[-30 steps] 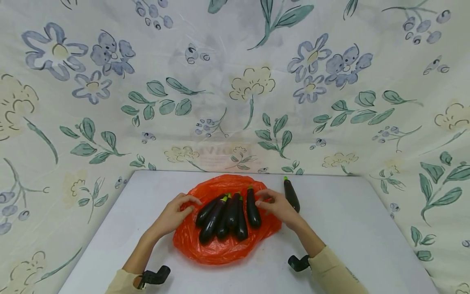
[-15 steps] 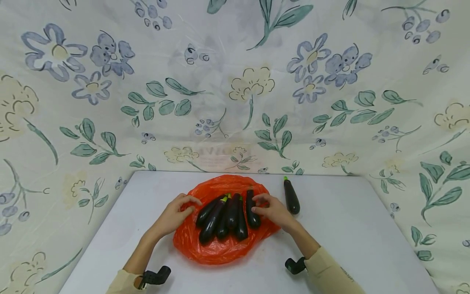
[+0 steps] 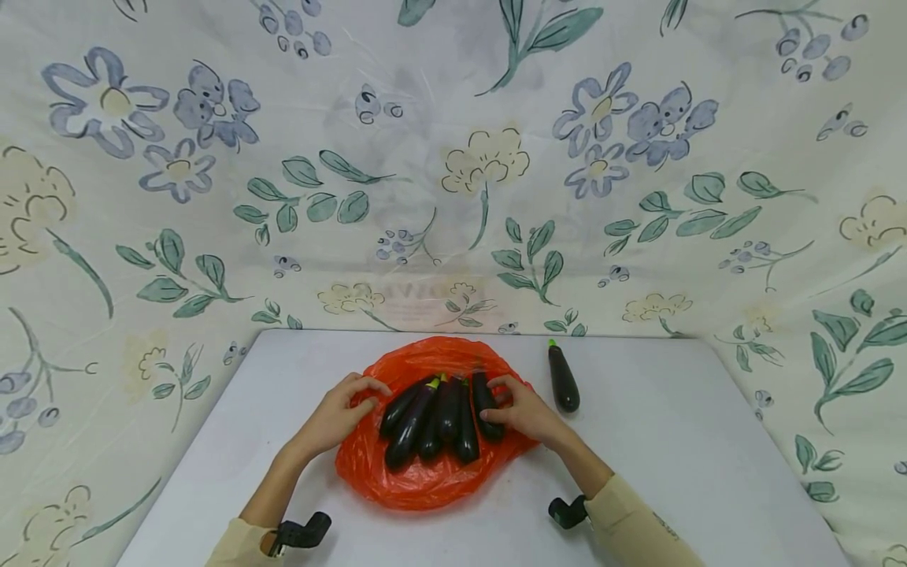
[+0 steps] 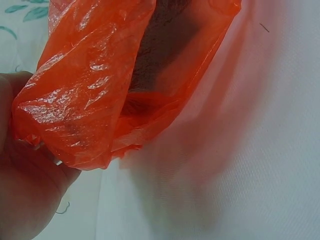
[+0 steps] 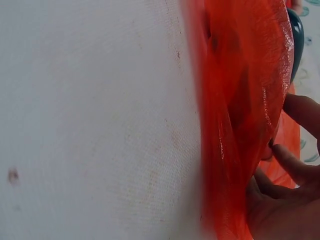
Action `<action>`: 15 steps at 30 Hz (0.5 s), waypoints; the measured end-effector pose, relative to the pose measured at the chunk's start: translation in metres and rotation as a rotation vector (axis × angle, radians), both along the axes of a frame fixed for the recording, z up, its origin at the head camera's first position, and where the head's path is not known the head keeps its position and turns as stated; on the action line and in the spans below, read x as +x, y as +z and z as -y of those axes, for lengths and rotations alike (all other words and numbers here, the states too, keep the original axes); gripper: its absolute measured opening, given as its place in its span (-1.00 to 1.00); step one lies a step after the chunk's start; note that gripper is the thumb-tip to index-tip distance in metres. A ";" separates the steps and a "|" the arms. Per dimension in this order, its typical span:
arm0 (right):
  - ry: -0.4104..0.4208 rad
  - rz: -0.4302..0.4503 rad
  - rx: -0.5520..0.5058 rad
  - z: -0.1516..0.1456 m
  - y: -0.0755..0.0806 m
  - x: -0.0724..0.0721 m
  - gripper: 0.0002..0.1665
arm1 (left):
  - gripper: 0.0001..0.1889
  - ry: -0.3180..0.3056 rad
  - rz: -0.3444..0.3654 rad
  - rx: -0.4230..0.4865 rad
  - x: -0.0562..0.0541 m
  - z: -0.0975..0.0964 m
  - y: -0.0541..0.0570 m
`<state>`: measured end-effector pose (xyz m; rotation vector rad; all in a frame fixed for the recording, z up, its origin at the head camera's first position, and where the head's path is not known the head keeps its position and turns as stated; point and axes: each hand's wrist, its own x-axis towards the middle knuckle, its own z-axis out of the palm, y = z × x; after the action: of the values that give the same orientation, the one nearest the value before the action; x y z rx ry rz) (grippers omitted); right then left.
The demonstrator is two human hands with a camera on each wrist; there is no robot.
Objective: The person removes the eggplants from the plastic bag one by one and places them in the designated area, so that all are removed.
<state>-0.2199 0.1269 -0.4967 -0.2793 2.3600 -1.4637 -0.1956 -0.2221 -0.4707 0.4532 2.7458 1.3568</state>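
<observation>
Head view shows a round, bright orange-red, thin plastic bag (image 3: 425, 494) on a white, flat table (image 3: 652, 417). Six shiny, dark purple eggplants (image 3: 409, 433) lie side by side in the bag, and some have green tops. One more long, dark purple eggplant with a green tip (image 3: 564, 383) lies by itself on the table, just beside the bag on the right. The left hand (image 3: 336, 415) is at the left edge of the bag with its fingers bent, and it holds the thin plastic there. The right hand (image 3: 527, 412) touches the last eggplant in the row (image 3: 489, 428) on the right. Its thumb and fingers are bent with a gap between them, and it is hard to tell if they squeeze.

Right wrist view shows the bag's side in front of part of that hand. Left wrist view shows a dark shape through the plastic, too blurry to name. Both arms have tan sleeves (image 3: 641, 524). Behind the table is a white cloth with blue, yellow and green flowers and leaves (image 3: 425, 67).
</observation>
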 end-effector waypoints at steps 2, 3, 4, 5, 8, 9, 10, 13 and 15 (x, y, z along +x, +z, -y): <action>0.005 0.007 -0.002 0.000 0.001 0.000 -0.28 | -0.75 -0.001 0.001 0.003 0.000 -0.001 0.000; 0.006 0.011 -0.004 0.000 0.002 0.000 -0.27 | -0.75 -0.002 0.002 0.003 0.000 -0.001 0.001; 0.009 0.013 -0.005 0.001 0.002 0.000 -0.26 | -0.75 -0.003 0.001 0.003 0.000 -0.001 0.001; 0.012 0.014 -0.007 0.001 0.002 0.000 -0.25 | -0.75 -0.004 0.001 0.003 0.000 -0.001 0.001; 0.026 0.009 -0.006 0.000 0.001 0.000 -0.23 | -0.75 -0.004 0.003 0.003 0.000 -0.002 0.001; 0.032 0.007 -0.006 0.000 0.000 0.000 -0.23 | -0.75 -0.004 0.002 0.002 0.000 -0.002 0.001; 0.040 0.004 -0.005 0.000 0.000 0.000 -0.23 | -0.75 -0.003 0.003 0.003 0.000 -0.003 0.001; 0.060 -0.002 -0.009 0.000 -0.001 -0.001 -0.24 | -0.75 -0.001 0.006 0.001 0.000 -0.003 0.002; 0.070 -0.001 -0.019 -0.001 0.000 0.000 -0.24 | -0.75 0.001 0.004 -0.004 0.000 -0.002 0.002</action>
<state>-0.2201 0.1275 -0.4967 -0.3632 2.3142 -1.4541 -0.1961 -0.2202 -0.4692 0.4484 2.7447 1.3511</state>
